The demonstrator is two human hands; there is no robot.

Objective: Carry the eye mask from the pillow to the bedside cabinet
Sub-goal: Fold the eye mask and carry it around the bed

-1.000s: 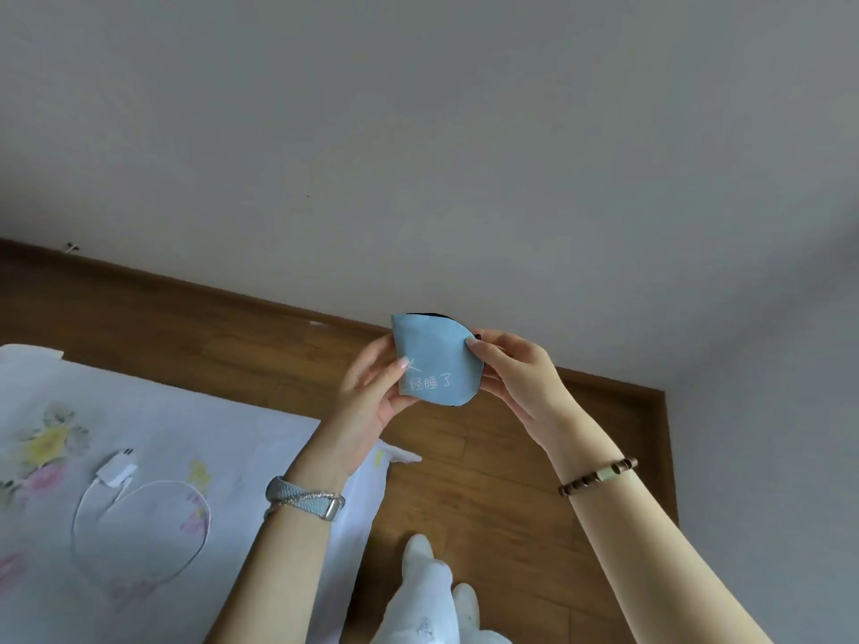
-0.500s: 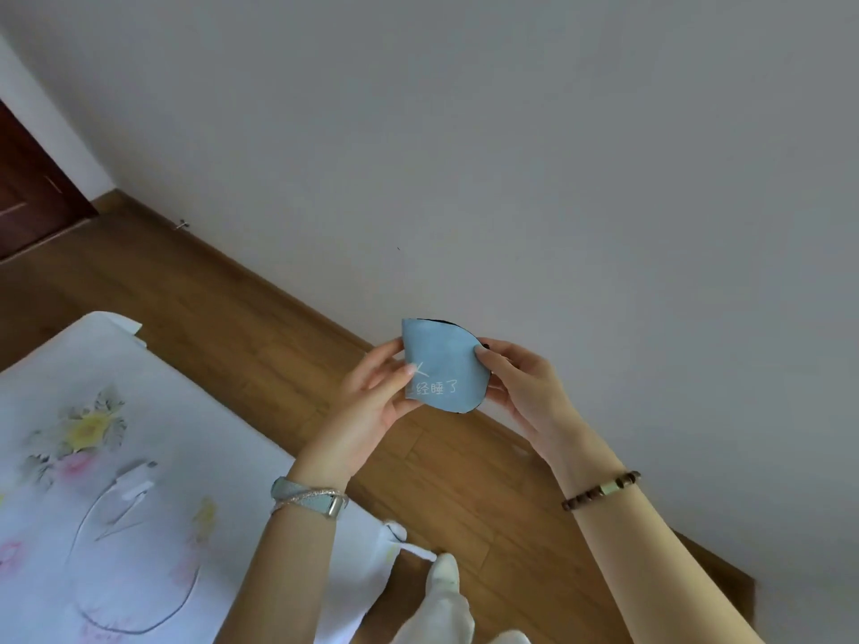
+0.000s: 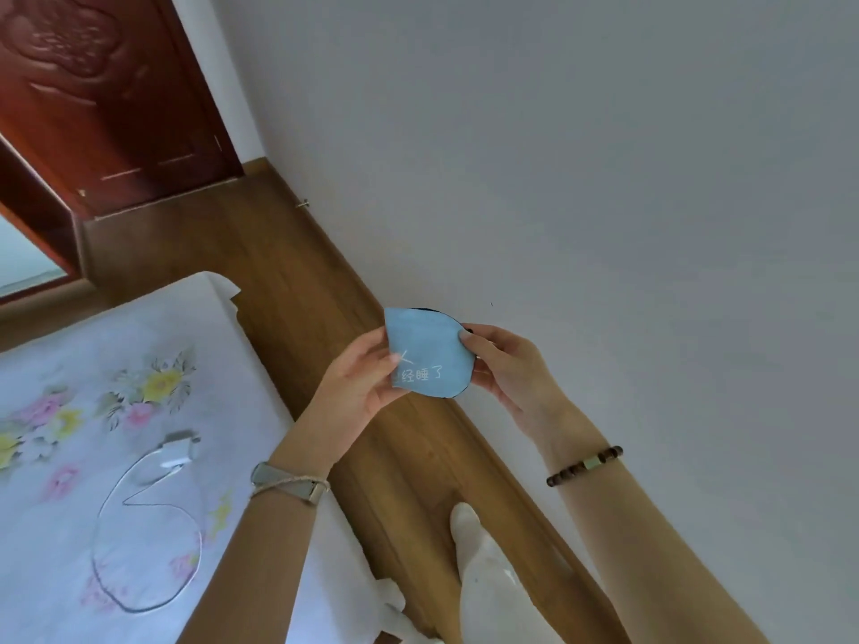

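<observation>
The light-blue eye mask (image 3: pixel 427 350), folded in half with white characters printed on it and a dark edge, is held up in front of me over the wooden floor near the wall. My left hand (image 3: pixel 360 388) pinches its left side. My right hand (image 3: pixel 506 369) pinches its right side. No pillow or bedside cabinet is in view.
A bed with a white floral sheet (image 3: pixel 69 457) fills the lower left, with a white charger and cable (image 3: pixel 176 450) lying on it. A dark red wooden door (image 3: pixel 107 95) stands at the upper left. A strip of wood floor (image 3: pixel 297 281) runs between bed and grey wall. My white-clad leg (image 3: pixel 483 569) shows below.
The view has swung to the left, bringing the door and more of the bed into sight. Both hands keep the same hold on the eye mask.
</observation>
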